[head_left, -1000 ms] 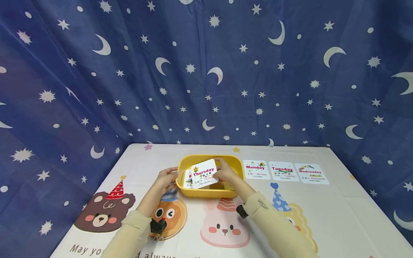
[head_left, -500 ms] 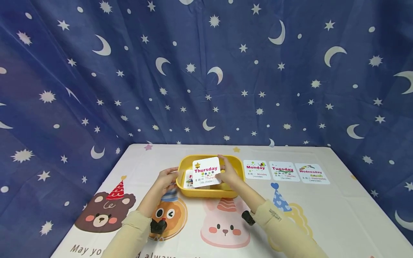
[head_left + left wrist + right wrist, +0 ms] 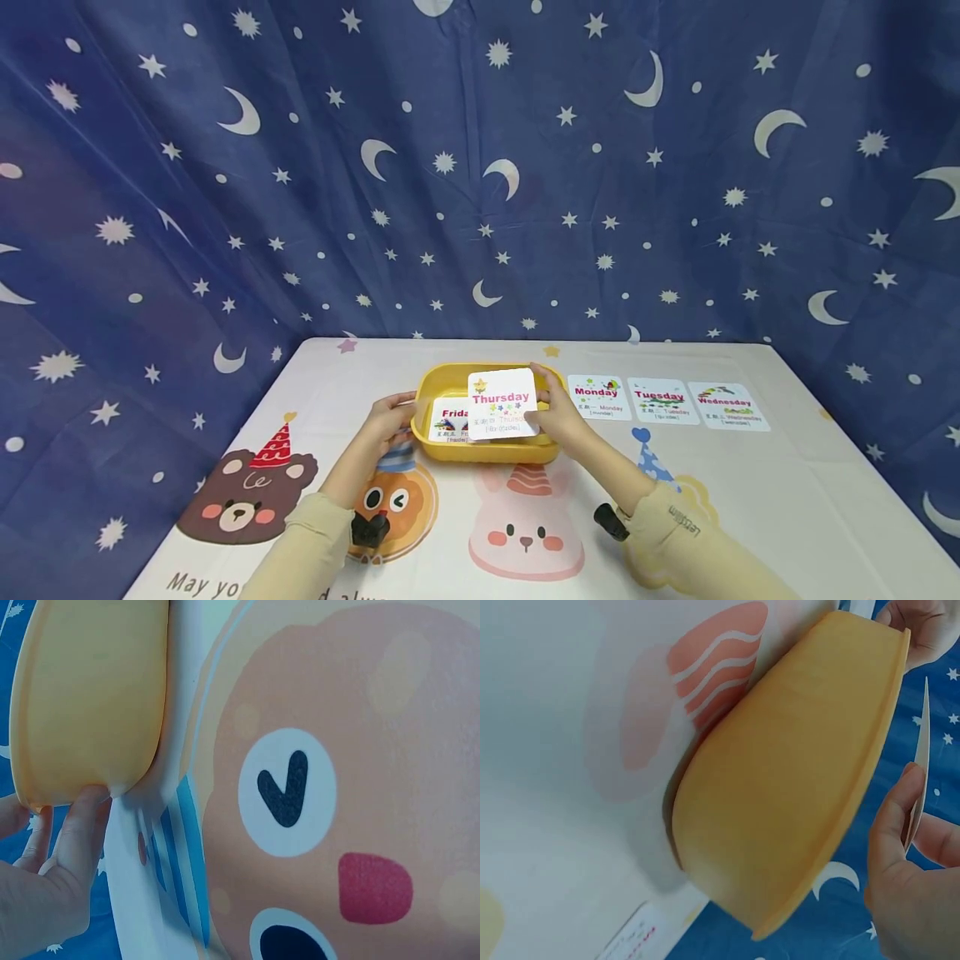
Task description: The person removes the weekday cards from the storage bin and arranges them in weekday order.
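My right hand (image 3: 559,414) pinches a white card printed "Thursday" (image 3: 501,404) by its right edge, above a yellow plastic tray (image 3: 480,454). The right wrist view shows this card (image 3: 922,757) nearly edge-on between thumb and fingers, just off the tray's rim. My left hand (image 3: 387,421) holds the tray's left end; in the left wrist view its fingers (image 3: 79,832) press the end wall near the rim. Inside the tray lies a "Friday" card (image 3: 448,421), partly covered by the Thursday card. Whatever lies behind the raised card is hidden.
Right of the tray, cards reading "Monday" (image 3: 599,398), "Tuesday" (image 3: 658,401) and "Wednesday" (image 3: 727,407) lie face up in a row. The white tablecloth (image 3: 810,517) has printed animals. A blue star-and-moon curtain (image 3: 480,183) hangs behind the table.
My right hand has lifted the Thursday card and carried it rightward, turning it more upright. More of the Friday card now shows. The left hand stays on the tray.
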Tool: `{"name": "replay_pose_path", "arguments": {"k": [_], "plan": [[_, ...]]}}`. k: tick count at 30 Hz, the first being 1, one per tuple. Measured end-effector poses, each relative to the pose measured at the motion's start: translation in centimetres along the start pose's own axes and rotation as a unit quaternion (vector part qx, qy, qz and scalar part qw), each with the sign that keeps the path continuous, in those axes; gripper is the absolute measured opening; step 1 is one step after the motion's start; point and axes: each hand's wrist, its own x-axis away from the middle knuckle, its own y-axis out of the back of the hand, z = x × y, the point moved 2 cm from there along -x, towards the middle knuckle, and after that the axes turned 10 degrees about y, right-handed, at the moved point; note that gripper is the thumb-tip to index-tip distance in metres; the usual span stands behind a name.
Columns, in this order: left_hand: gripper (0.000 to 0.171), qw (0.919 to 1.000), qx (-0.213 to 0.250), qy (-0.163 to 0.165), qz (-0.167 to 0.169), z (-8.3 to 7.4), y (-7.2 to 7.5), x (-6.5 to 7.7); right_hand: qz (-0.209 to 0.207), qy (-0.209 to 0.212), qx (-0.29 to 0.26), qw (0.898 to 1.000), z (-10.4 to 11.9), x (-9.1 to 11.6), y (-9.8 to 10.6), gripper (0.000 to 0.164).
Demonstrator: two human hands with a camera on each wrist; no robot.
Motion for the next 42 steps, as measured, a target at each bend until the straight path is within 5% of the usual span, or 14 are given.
{"name": "replay_pose_path", "arguments": {"k": [22,42], "plan": [[0.041,0.9999,-0.012,0.001,0.000,0.1,0.1,0.3,0.009,-0.007,0.015,1.000,0.6,4.1,5.9,0.082],[0.040,0.9999,-0.014,0.004,0.000,0.1,0.2,-0.1,-0.009,-0.045,0.040,0.998,-3.6,6.0,12.7,0.084]]}}
